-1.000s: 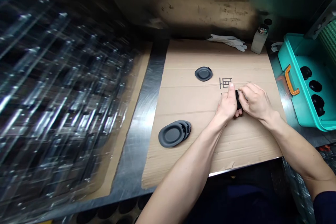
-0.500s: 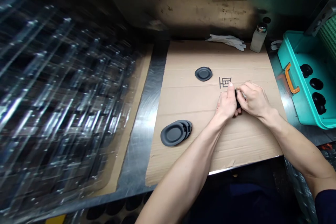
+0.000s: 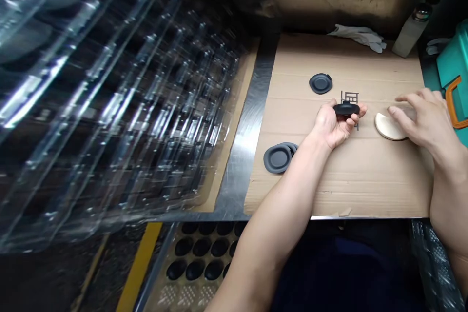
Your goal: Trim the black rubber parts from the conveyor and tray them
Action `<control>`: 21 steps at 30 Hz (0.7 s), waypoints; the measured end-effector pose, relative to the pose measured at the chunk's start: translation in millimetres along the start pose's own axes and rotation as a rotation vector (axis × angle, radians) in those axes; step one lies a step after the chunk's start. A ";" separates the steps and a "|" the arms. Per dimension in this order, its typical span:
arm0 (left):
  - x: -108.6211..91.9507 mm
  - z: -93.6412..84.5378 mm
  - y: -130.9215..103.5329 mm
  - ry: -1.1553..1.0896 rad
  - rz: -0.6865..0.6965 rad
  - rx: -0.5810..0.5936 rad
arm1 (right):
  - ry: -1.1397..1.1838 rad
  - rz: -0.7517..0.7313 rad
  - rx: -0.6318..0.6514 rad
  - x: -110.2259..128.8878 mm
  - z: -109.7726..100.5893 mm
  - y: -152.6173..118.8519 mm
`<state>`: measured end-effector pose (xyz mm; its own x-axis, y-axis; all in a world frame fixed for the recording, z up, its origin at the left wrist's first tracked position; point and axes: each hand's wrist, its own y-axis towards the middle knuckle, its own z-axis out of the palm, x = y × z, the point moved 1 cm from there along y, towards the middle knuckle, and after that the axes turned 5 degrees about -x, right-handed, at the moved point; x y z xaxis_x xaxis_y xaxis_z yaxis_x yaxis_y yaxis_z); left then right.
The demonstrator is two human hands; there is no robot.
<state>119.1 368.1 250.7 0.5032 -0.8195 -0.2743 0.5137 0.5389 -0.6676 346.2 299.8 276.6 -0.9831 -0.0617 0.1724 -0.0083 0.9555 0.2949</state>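
My left hand (image 3: pixel 336 124) is closed around a small round black part (image 3: pixel 346 108), held just above the cardboard sheet (image 3: pixel 351 175). To its right, my right hand (image 3: pixel 426 117) is over a round cream-coloured disc (image 3: pixel 389 126), fingers apart; the palm hides part of the disc, and no grip on it shows. A dark oval dish-like piece (image 3: pixel 321 83) lies on the cardboard beyond my left hand. Nearer, beside my left forearm, several similar dark pieces (image 3: pixel 278 158) overlap in a stack.
Clear plastic trays (image 3: pixel 146 107) stand at the left. At the back lie a white glove (image 3: pixel 360 36) and a bottle (image 3: pixel 411 31). A teal bin (image 3: pixel 453 58) with an orange handle is at the right edge. Below the table, a tray holds black round parts (image 3: pixel 201 247).
The view has shifted right. My hands, together before, are now apart: the left keeps the black part, while the right has moved right over the cream disc, which now shows.
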 end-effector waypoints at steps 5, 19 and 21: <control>3.4 -2.8 5.0 0.070 0.072 0.011 | 0.147 -0.124 0.214 11.6 -2.1 -3.2; 34.3 4.3 15.2 0.108 0.292 0.104 | 0.264 -0.110 -0.106 81.2 46.4 -11.2; 33.2 2.8 15.8 0.115 0.281 0.106 | 0.230 -0.106 -0.072 78.5 45.3 -10.5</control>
<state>145.9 350.0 232.9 0.5568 -0.6492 -0.5182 0.4384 0.7596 -0.4804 260.8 298.1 244.5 -0.9102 -0.2317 0.3434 -0.0873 0.9176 0.3877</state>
